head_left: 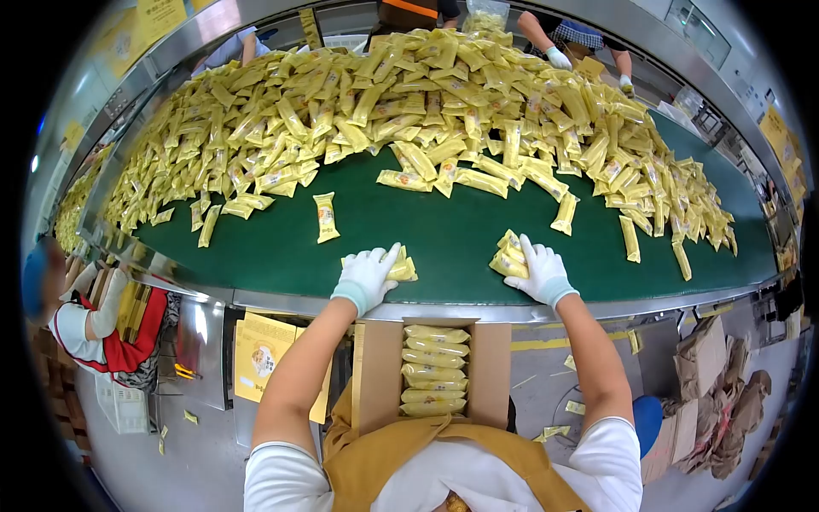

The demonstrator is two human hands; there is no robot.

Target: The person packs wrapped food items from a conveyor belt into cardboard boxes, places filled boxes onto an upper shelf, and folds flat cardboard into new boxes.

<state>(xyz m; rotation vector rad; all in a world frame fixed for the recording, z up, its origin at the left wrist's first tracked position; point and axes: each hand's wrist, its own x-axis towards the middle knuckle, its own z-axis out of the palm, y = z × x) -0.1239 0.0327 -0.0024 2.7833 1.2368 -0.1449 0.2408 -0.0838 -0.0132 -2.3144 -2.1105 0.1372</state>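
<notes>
My left hand [367, 277], in a white glove, is closed around a few yellow snack packets [403, 266] at the near edge of the green belt [341, 286]. To its right, my right hand [543, 271], also gloved, grips another small bunch of yellow snack packets [508, 256]. Below and between my hands, an open cardboard box [380, 367] stands against the belt's edge, with a row of several packets [435, 372] inside. One loose packet [325, 217] lies on the belt beyond my left hand.
A large heap of yellow packets [409, 94] covers the far side of the belt. A co-worker in a red apron [136, 328] is at the left; others stand behind the heap. Printed yellow cartons [260, 354] are left of my box. Brown paper sacks [742, 418] lie at right.
</notes>
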